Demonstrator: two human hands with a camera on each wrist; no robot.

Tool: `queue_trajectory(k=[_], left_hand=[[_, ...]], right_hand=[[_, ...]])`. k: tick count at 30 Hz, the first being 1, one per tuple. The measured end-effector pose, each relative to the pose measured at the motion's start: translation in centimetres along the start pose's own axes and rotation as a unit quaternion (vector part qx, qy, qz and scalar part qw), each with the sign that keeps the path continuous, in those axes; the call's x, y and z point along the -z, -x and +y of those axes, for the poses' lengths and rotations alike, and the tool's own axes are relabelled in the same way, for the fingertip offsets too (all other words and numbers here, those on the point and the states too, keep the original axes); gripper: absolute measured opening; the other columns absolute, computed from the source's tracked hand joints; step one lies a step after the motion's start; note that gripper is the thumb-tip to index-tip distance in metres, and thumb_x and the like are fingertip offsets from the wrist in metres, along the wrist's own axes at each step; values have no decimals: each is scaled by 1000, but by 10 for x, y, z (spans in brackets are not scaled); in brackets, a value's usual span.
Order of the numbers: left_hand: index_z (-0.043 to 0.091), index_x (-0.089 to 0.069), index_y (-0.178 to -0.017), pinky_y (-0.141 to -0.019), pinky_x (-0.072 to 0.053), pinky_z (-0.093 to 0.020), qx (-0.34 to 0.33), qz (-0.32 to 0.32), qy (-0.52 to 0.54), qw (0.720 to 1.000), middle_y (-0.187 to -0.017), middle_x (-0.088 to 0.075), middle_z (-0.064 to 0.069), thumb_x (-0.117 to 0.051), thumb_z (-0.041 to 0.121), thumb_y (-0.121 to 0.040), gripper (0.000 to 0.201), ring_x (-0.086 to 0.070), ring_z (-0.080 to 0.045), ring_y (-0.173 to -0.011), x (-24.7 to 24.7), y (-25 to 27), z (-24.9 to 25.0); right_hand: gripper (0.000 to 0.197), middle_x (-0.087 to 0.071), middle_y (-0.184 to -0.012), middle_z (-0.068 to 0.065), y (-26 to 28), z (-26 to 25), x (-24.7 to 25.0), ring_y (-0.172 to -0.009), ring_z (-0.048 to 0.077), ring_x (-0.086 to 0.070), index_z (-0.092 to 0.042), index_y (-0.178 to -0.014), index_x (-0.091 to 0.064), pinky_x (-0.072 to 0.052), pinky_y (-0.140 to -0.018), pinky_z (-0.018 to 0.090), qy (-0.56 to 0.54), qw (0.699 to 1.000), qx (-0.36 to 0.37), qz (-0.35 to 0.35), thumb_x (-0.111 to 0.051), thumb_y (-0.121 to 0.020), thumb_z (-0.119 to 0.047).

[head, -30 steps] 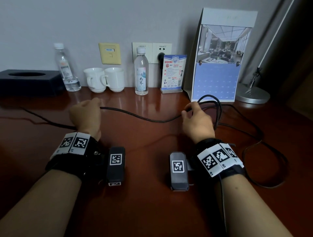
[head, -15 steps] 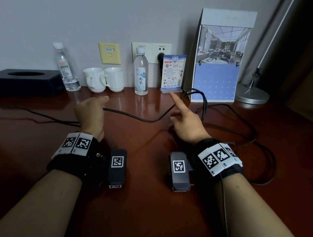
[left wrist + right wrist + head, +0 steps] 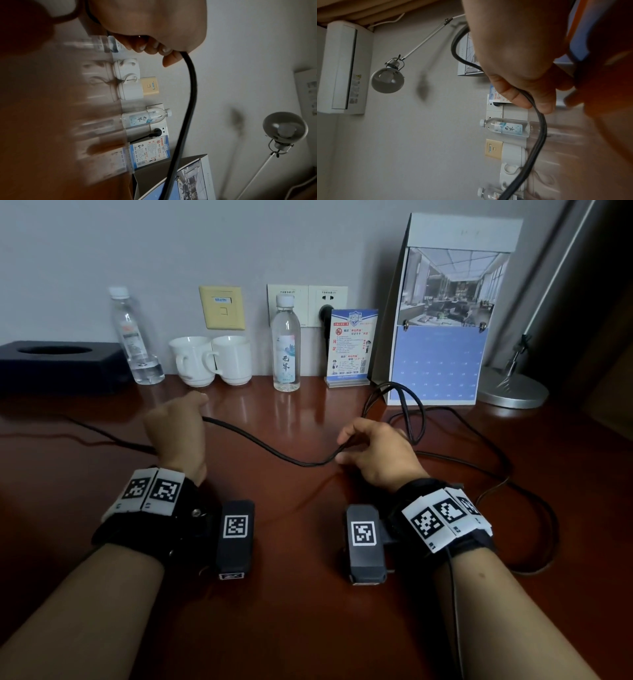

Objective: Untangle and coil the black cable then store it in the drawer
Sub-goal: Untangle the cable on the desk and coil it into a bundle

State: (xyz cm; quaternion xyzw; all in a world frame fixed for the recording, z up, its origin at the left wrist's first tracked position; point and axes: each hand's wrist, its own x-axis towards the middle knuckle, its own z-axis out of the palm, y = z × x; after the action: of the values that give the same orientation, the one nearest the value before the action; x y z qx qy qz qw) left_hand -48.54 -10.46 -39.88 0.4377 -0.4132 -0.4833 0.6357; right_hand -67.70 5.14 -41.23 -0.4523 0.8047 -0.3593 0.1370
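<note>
A long black cable [image 3: 274,451] sags across the reddish wooden desk [image 3: 308,628] between my two hands. My left hand [image 3: 178,433] grips it at the left, fingers curled round it [image 3: 171,54]; the cable [image 3: 188,108] hangs from that fist. My right hand [image 3: 373,453] holds a raised loop of the cable [image 3: 411,409] and pinches the strand between thumb and fingers [image 3: 529,100]. More cable [image 3: 534,508] lies in loose loops on the desk to the right. No drawer is in view.
Along the wall stand a black box [image 3: 58,364], two water bottles [image 3: 135,337] [image 3: 286,344], two white mugs [image 3: 212,361], a small sign [image 3: 351,347], a standing calendar [image 3: 442,313] and a lamp base [image 3: 510,388]. A plug [image 3: 325,311] sits in the wall socket.
My right hand has drawn back toward me and closed on the cable; half a second ago its forefinger pointed forward. The slack between the hands now sags lower. The left hand barely moved.
</note>
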Motion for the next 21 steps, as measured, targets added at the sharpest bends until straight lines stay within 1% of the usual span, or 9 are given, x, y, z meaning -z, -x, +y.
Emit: queue_trajectory(k=[2, 4, 6, 9, 11, 14, 16, 19, 21], left_hand=[[19, -56, -54, -62, -37, -31, -41, 10, -51, 998, -61, -47, 3, -67, 22, -71, 20, -42, -16, -66, 4, -1, -2], [17, -62, -63, -67, -41, -29, -116, 15, -119, 986, -62, -54, 3, -64, 27, -74, 15, -48, -13, -66, 7, -2, -3], [22, -63, -77, -73, -45, -24, -191, 10, -163, 968, -79, -65, 0, -65, 26, -79, 5, -54, -9, -71, 8, -3, -3], [23, -59, -85, -71, -47, -15, -254, -39, -160, 953, -96, -67, -8, -69, 18, -80, 12, -55, -2, -71, 5, -3, -8], [18, -60, -88, -69, -47, -14, -262, -66, -153, 951, -93, -67, -9, -68, 13, -82, 12, -55, -1, -71, 0, 2, -12], [13, -63, -85, -66, -47, -14, -267, -129, -158, 942, -75, -65, 3, -67, 11, -85, 4, -59, 4, -64, -7, 15, -13], [9, -66, -84, -66, -48, -12, -263, -200, -159, 930, -73, -68, 2, -64, 13, -90, 8, -63, 3, -64, -12, 25, -15], [5, -70, -82, -63, -49, -13, -212, -329, -176, 903, -71, -71, -5, -56, 17, -97, 24, -64, -2, -58, -17, 41, -20], [10, -72, -77, -60, -46, -16, -201, -381, -207, 878, -64, -70, -1, -55, 21, -98, 29, -57, -5, -52, -18, 48, -21]], right_hand=[[19, -66, -97, 5, -3, 1, -4, -91, 16, -62, -32, -82, -63, -48, -93, 27, -12, 1000, -4, 19, -79, -74, -26], [19, -67, -93, 10, -4, 0, -7, -80, 19, -67, -31, -79, -62, -53, -90, 31, -30, 999, 2, 35, -79, -73, -23], [18, -68, -90, 10, -5, -1, -8, -70, 17, -68, -27, -79, -63, -55, -82, 28, -40, 998, 8, 45, -79, -75, -20], [15, -70, -82, 7, -4, -1, -6, -65, 11, -67, -24, -81, -65, -52, -74, 20, -40, 997, 27, 59, -78, -77, -20], [14, -69, -76, 5, -3, -3, -5, -58, 5, -64, -24, -81, -65, -48, -66, 12, -41, 996, 46, 60, -78, -77, -21], [12, -66, -65, -2, 0, -7, -4, -48, -2, -57, -22, -81, -67, -39, -55, 3, -53, 994, 76, 60, -78, -79, -22], [10, -63, -62, -4, 2, -10, -3, -48, -1, -57, -22, -81, -68, -38, -55, 2, -61, 991, 94, 72, -78, -79, -22], [10, -63, -61, -4, 3, -13, -3, -55, 6, -61, -24, -78, -67, -39, -58, 4, -46, 989, 112, 89, -77, -79, -24], [11, -65, -64, -4, 2, -12, -3, -65, 14, -64, -26, -77, -67, -42, -65, 11, -36, 987, 116, 101, -77, -79, -27]])
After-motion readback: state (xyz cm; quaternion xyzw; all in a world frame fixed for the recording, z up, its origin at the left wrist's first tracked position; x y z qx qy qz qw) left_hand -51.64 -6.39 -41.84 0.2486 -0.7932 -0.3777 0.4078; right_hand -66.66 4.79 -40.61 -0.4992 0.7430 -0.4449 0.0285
